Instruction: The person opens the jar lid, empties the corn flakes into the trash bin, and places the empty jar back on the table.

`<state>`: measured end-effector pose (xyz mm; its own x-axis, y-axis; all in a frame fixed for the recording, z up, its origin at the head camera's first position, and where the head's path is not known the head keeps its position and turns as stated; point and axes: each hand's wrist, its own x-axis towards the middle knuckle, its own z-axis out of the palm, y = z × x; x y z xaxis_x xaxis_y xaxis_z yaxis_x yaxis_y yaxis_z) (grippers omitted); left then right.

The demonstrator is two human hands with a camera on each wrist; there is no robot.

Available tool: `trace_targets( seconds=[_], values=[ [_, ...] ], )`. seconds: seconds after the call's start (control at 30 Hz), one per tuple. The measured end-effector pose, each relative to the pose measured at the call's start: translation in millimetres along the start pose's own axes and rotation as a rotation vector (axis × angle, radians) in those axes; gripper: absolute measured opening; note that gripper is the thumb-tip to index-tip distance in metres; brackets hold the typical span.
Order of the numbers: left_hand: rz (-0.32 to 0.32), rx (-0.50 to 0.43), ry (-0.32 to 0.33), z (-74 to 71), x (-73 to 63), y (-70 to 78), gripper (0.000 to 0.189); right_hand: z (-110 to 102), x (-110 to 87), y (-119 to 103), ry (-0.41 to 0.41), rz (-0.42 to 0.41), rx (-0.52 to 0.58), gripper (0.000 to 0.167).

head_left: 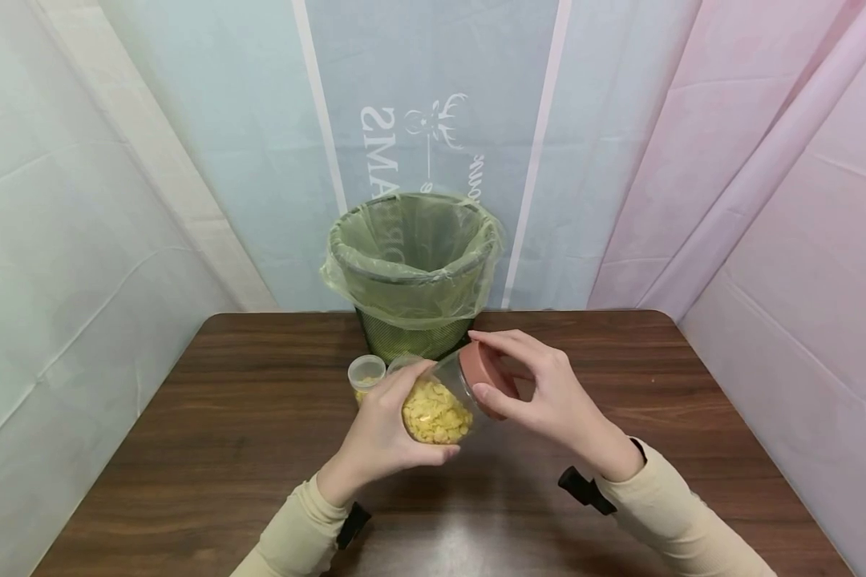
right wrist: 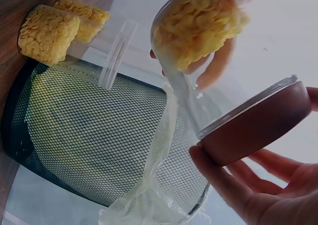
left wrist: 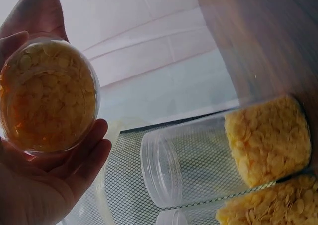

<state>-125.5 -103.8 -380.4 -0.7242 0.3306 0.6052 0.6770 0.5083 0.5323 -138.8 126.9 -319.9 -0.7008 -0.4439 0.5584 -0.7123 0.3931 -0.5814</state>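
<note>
My left hand (head_left: 382,433) grips a clear jar (head_left: 436,413) of yellow flakes, which lie in its lower part. The jar is tilted above the table, its mouth toward the right. Its round base (left wrist: 49,96) faces the left wrist camera. At the mouth, my right hand (head_left: 548,393) holds a reddish-brown lid (head_left: 485,381) by its edge, thumb on one side and fingers on the other. In the right wrist view the lid (right wrist: 258,125) meets the jar's rim at a slant; whether it is seated or loose I cannot tell.
Two lidless clear jars stand by the bin: one (head_left: 366,373) beside my left hand, the other (left wrist: 198,160) partly behind it. The mesh wastebasket (head_left: 418,340) with a pale green liner (head_left: 418,300) stands at the back of the wooden table (head_left: 260,417). Cloth curtains (head_left: 433,64) surround the table.
</note>
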Motion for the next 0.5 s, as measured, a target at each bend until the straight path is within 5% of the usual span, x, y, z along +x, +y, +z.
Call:
trace_targets(
  seconds=[0.5],
  values=[
    [-0.097,-0.083,-0.069,-1.0,-2.4,3.8,0.091,-1.6,2.1,-1.5,-0.017,-0.198,0.071,0.058]
  ],
)
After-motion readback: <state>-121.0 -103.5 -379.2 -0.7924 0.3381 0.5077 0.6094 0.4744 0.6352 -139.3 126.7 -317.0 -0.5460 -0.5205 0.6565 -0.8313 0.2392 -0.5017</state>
